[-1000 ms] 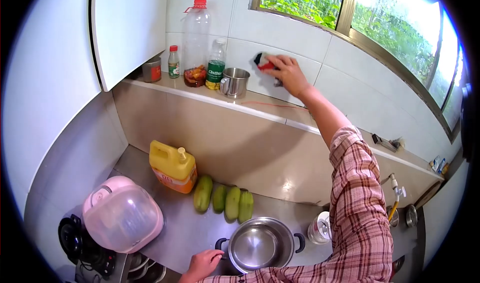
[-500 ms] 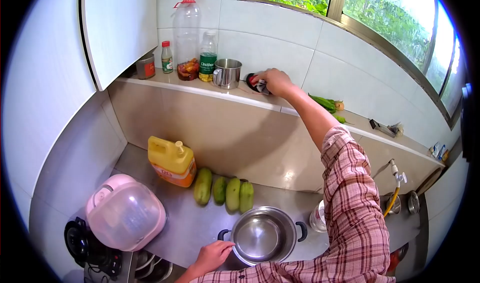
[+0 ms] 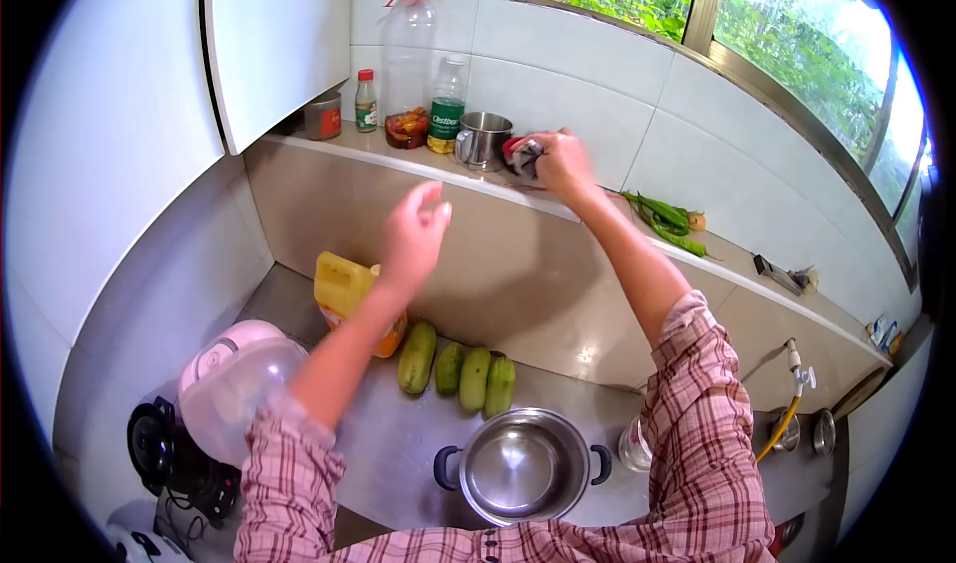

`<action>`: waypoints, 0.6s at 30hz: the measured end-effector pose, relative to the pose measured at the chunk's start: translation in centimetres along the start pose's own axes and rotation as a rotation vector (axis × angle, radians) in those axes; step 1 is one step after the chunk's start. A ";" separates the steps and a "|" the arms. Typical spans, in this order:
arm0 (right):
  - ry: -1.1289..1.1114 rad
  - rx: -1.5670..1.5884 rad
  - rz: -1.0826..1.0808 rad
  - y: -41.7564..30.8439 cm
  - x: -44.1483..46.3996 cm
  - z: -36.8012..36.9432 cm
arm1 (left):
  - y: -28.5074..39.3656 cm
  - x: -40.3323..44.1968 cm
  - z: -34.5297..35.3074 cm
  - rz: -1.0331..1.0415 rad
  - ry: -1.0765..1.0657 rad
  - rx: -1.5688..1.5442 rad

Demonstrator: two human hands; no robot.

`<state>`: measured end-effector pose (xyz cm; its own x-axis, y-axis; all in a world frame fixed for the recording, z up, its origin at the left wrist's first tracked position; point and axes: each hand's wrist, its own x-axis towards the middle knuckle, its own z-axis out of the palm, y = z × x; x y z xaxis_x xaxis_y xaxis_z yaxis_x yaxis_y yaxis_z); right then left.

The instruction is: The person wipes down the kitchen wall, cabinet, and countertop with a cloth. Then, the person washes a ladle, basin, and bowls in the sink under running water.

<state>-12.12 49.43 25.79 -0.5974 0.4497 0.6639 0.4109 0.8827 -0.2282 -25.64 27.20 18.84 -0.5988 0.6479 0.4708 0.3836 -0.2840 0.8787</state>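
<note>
My right hand point(image 3: 565, 165) is closed on a bunched cloth point(image 3: 525, 157), dark, red and grey, on the ledge. Just left of the cloth stands a metal mug point(image 3: 484, 142). My left hand point(image 3: 416, 234) is raised in front of the ledge's face, above the yellow jug point(image 3: 342, 282); its fingers are apart and nothing is in them. Beyond it, along the ledge, are a green-labelled bottle point(image 3: 446, 115), a tall clear bottle with a red cap point(image 3: 407, 65) and a small jar point(image 3: 366, 105).
An open steel pot point(image 3: 524, 466) sits on the counter, with several green gourds point(image 3: 475, 378) behind it. A pink lidded container point(image 3: 234, 384) is at left. Green peppers point(image 3: 665, 217) lie on the ledge at right. A white cabinet point(image 3: 279, 45) overhangs the upper left.
My left hand has left the pot's handle and risen toward the ledge. My right hand has come down from the wall to the ledge with the cloth, beside the mug.
</note>
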 end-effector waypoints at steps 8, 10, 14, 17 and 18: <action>-0.350 -0.272 -0.154 -1.3 -1.6 -0.6 | -2.8 13.0 5.8 -0.238 -0.054 -0.057; -0.340 -0.421 -0.118 1.1 -1.5 -0.9 | -2.8 13.6 6.4 -0.278 -0.071 -0.097; -0.190 0.281 0.305 8.0 -1.8 -0.2 | -2.4 14.2 6.5 -0.325 -0.104 -0.173; 0.147 0.097 0.231 6.2 -2.0 -1.4 | -1.9 13.9 5.6 -0.283 -0.109 -0.310; 0.315 -0.081 0.109 5.5 -2.3 -1.3 | -1.5 13.9 4.9 -0.262 -0.117 -0.366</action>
<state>-7.63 53.13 23.91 -0.3106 0.4652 0.8289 0.5216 0.8125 -0.2605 -31.07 40.08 23.63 -0.5505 0.8007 0.2361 -0.0560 -0.3177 0.9466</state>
